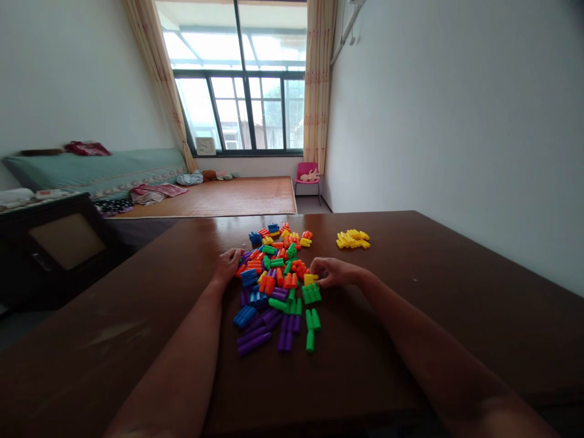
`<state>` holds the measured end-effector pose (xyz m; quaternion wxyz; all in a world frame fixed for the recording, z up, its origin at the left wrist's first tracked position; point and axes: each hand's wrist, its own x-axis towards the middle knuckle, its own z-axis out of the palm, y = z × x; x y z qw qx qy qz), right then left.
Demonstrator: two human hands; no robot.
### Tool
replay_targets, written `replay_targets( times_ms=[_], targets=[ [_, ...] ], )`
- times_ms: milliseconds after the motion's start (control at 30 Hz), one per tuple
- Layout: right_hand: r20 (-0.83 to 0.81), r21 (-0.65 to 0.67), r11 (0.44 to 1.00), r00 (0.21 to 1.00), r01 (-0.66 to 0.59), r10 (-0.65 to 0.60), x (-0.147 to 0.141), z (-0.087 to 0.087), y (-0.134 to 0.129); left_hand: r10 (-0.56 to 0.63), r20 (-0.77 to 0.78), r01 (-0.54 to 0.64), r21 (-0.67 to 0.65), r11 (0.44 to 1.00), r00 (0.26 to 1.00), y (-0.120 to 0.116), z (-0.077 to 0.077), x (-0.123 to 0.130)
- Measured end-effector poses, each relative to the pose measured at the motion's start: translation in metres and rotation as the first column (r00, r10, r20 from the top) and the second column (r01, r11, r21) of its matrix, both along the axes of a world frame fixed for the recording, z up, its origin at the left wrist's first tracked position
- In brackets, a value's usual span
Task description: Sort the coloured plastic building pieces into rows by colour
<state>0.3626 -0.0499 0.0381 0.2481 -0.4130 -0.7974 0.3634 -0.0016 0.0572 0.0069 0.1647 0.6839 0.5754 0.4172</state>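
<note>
From where I'm standing, in the head view, the right hand (331, 272) is the one that matters. Its fingers are curled in and seem to pinch the right end of a yellow block (310, 278), which sits off their tips to the left, at the right side of the mixed heap (275, 263). The block's long axis I can't tell for sure, with the fingertips over part of it. Just on its near side, towards the desk's near edge, is a green block (311, 294), close enough that I can't say whether they touch.

The yellow pile (353, 239) lies beyond the right hand and slightly to its right, well apart from the heap, between it and the far right corner of the desk (410, 255). So the right hand is nearer both to the yellow block and to that pile.

The left hand (229, 265) is across the heap, at its left side, fingers bent over the outermost pieces; whether they grip anything, I can't tell from here. The heap spreads between the two hands, the purple blocks (254, 342) reaching towards the near edge.
</note>
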Motion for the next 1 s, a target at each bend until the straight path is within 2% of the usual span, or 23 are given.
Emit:
replay_targets(
  times_ms=[133,200,367,500,600,700,767,833,933,1000],
  targets=[
    [-0.263,0.006,0.981,0.946,0.196,-0.187,0.016,0.001,0.009,0.002,0.014,-0.002,-0.005,1.000,1.000,0.000,0.000,0.000],
    [-0.287,0.016,0.963,0.924,0.270,-0.254,0.026,0.004,0.011,0.002,0.017,-0.002,-0.009,1.000,1.000,0.001,0.000,0.000],
    [-0.069,0.018,0.944,0.942,0.331,-0.329,0.048,0.002,0.015,0.002,0.012,-0.001,-0.023,1.000,1.000,0.000,0.001,0.001],
    [-0.066,0.120,0.888,0.896,0.444,-0.439,0.060,-0.003,0.020,0.006,0.002,-0.006,-0.027,1.000,1.000,-0.001,0.001,0.000],
    [0.087,0.145,0.869,0.868,0.474,-0.488,0.067,-0.006,0.022,0.008,0.002,-0.007,-0.028,1.000,1.000,0.001,0.000,0.000],
    [0.284,0.240,0.827,0.777,0.509,-0.561,0.069,-0.010,0.022,-0.007,0.016,0.008,-0.023,1.000,1.000,0.002,0.000,-0.001],
    [0.357,0.316,0.800,0.717,0.511,-0.599,0.065,-0.014,0.022,-0.012,0.011,0.012,-0.021,1.000,1.000,0.002,-0.001,-0.001],
    [0.384,0.345,0.806,0.711,0.481,-0.588,0.061,-0.019,0.023,-0.011,0.000,0.011,-0.021,1.000,1.000,0.002,-0.001,-0.001],
    [0.315,0.342,0.823,0.769,0.454,-0.556,0.064,-0.024,0.028,-0.019,-0.001,0.019,-0.021,1.000,1.000,0.004,-0.002,-0.001],
    [0.207,0.348,0.768,0.755,0.538,-0.622,0.076,-0.025,0.033,-0.027,0.007,0.027,-0.015,1.000,1.000,0.005,-0.004,-0.002]
  ],
)
